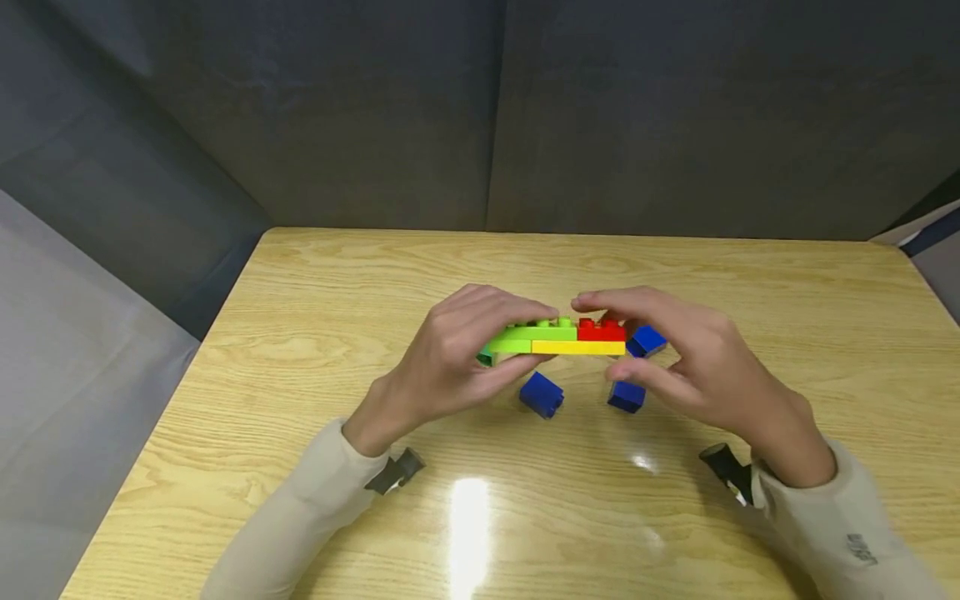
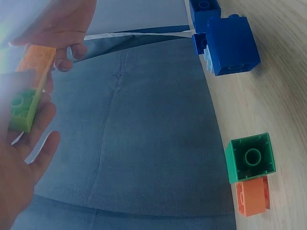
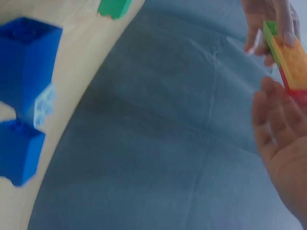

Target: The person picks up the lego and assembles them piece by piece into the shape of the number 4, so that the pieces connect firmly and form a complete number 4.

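Observation:
My left hand [image 1: 453, 350] holds a flat block of joined toy bricks above the table, thumb below and fingers on top. Light green bricks [image 1: 517, 337] form its left part, a red brick [image 1: 600, 332] its upper right, and a yellow brick [image 1: 577, 347] its lower right. Around the right end curves my right hand [image 1: 693, 358], fingers above the red brick and thumb below; in the right wrist view its loosely bent fingers are close to the red edge [image 3: 298, 92]. Whether they touch it, I cannot tell.
Blue bricks [image 1: 542, 395] lie on the wooden table [image 1: 337, 317] beneath the hands, another [image 1: 627, 397] by the right thumb. A green brick [image 2: 252, 157] and an orange brick [image 2: 252, 196] sit together in the left wrist view. Grey cloth [image 1: 375, 117] hangs behind the table.

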Tool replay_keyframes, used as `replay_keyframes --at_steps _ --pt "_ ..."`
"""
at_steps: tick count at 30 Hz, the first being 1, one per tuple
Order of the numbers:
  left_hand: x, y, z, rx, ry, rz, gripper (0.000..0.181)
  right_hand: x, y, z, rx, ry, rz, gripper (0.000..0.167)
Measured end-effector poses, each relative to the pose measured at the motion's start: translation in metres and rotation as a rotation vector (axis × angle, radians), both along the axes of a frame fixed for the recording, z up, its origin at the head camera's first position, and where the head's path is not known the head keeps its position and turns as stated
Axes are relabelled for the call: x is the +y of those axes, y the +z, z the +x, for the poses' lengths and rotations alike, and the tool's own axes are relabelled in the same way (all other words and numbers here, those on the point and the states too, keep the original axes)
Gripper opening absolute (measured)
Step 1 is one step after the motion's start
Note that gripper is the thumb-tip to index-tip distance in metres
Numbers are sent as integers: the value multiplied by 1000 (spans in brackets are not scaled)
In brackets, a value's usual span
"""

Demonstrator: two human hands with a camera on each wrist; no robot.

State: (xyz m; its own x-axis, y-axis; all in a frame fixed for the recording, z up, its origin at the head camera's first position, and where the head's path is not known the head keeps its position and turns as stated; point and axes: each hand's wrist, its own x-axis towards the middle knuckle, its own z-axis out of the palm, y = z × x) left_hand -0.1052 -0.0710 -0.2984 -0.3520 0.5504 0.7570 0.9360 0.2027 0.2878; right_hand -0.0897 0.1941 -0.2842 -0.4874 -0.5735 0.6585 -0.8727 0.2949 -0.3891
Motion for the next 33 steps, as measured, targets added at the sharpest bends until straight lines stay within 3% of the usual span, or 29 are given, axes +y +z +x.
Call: replay_keyframes --at_steps 2,7,9,15,22,25,33 --pt "0 1 -1 -7 15 6 41 7 3 0 -43 -48 29 62" --pt "0 3 -1 -18 16 31 42 21 9 0 -99 -193 110 33" --pt "0 4 -1 -22 17 40 41 25 11 -2 -100 -238 156 29" --pt "-1 4 -1 -31 23 58 40 31 7 -11 -119 -246 294 33" --pt "-1 4 -2 -29 29 60 39 35 -1 -19 -390 -290 487 32" --pt "-2 4 -1 -31 30 58 40 38 -6 -25 -463 -311 556 37" --pt "-2 4 -2 -28 28 62 39 49 -27 -34 -703 -396 758 75"
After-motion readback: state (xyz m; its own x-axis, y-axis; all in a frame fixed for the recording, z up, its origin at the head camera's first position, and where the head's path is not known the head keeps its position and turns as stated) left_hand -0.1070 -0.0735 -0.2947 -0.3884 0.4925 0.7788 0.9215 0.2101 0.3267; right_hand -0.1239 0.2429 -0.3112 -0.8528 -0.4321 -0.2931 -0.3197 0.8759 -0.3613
